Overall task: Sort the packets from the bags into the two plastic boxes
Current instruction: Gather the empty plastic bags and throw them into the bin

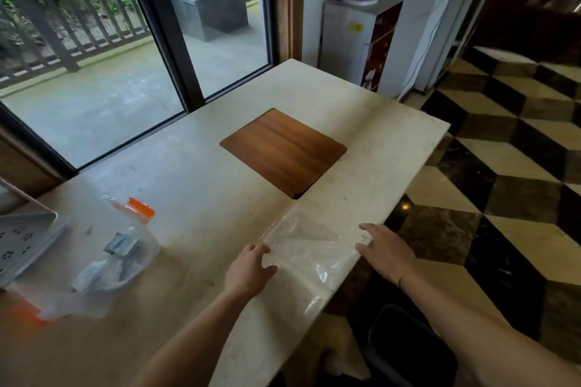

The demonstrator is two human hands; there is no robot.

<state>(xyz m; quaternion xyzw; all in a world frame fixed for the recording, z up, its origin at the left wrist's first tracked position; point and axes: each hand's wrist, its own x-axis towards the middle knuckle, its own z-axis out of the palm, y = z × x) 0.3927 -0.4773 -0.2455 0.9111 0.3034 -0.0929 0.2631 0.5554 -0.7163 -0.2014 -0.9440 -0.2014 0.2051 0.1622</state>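
- The pale stone table (195, 166) fills most of the scene, running from the big window down toward the person, with its right edge over a checkered floor (509, 173).
- A brown wooden panel (283, 151) is set flush into the tabletop, further out from the hands and well apart from them.
- A clear plastic box (94, 261) with orange clips stands on the table's left side, far from both hands; a few grey and white packets (118, 248) lie inside it, blurred, so I cannot count them.
- A white perforated tray (22, 245) leans just to the left of the box, partly cut off by the frame edge.
- A flat, see-through plastic bag (311, 248) lies at the near right edge of the table, between the two hands, its lower corner reaching the table's rim.
- The left hand (250, 270) rests on the table at the bag's left edge, fingers loosely spread and touching the plastic, not gripping anything.
- The right hand (385, 253) reaches in from beyond the table's edge, fingers stretched nearly straight, fingertips at the bag's right corner; it holds nothing that I can see.
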